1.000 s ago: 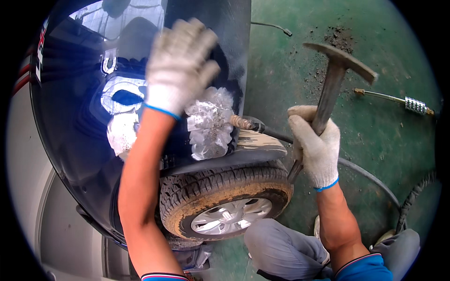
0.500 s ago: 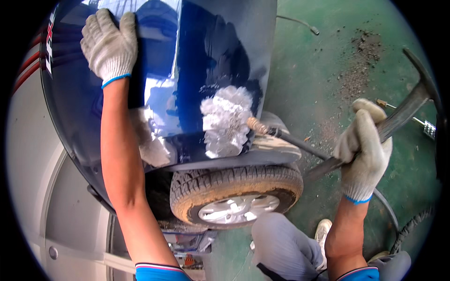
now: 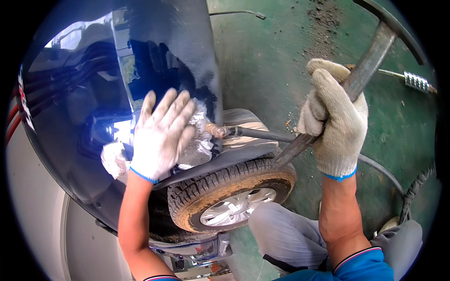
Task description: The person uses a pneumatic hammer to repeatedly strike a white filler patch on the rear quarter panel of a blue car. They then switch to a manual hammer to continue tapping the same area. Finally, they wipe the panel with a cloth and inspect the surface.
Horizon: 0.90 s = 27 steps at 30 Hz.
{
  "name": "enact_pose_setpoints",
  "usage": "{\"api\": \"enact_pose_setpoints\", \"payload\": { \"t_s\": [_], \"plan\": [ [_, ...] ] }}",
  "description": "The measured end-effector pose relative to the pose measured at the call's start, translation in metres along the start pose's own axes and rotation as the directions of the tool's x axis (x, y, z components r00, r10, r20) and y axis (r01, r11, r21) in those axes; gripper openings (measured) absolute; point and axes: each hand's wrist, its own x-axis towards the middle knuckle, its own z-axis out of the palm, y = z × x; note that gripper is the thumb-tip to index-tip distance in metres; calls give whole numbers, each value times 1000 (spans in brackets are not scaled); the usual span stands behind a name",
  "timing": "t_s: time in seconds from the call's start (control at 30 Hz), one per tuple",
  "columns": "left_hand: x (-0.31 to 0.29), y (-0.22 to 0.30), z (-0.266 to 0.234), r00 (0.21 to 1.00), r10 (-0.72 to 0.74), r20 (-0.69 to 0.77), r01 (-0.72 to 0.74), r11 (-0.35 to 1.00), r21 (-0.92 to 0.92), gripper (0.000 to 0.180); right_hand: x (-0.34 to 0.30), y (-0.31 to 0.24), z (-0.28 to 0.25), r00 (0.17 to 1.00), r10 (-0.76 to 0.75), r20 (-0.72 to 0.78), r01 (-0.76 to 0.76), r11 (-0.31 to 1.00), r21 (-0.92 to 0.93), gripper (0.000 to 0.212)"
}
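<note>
A dark blue car body panel (image 3: 154, 28) fills the left side, with a bare, sanded metal patch (image 3: 199, 152) above the wheel. My gloved left hand (image 3: 161, 133) lies flat, fingers spread, over the left part of that patch. Against the patch's right edge sits a copper-coloured tip (image 3: 215, 130) on a black cable (image 3: 262, 134). In my gloved right hand (image 3: 337, 117) is a long steel bar with a crosspiece (image 3: 372, 56), slanting up to the right. Its lower end reaches down beside the tyre (image 3: 187, 199); whether it touches is unclear.
A second bare patch (image 3: 115, 160) shows left of my left hand. On the green floor (image 3: 262, 61) at right lie a thin rod with a ridged metal sleeve (image 3: 416, 82), scattered dirt (image 3: 323, 23) and a corrugated hose (image 3: 415, 189). My knee (image 3: 276, 229) is close to the wheel.
My left hand has come down the panel, from its upper area onto the sanded patch. The view has shifted; my right hand still holds the bar, which now sits higher in view.
</note>
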Motion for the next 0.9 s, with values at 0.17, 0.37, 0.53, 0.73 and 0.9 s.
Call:
{"api": "enact_pose_setpoints", "payload": {
  "t_s": [0.17,0.37,0.53,0.73,0.9],
  "plan": [
    [73,-20,18,982,49,-180,-5,971,239,53,-7,4,1,999,-22,31,22,1000,12,24],
    [88,-13,23,975,40,-220,32,948,316,54,-9,-2,9,999,0,43,-2,999,34,25],
    [15,8,12,1000,11,1,-11,996,90,48,10,4,-5,997,-67,27,67,997,25,25],
    [-11,20,12,992,-127,6,125,984,126,50,30,12,-19,996,-42,-80,27,983,-184,41],
    [-9,16,17,987,-161,-16,162,969,184,50,43,15,-28,980,-201,15,141,632,-762,63]
  ]
}}
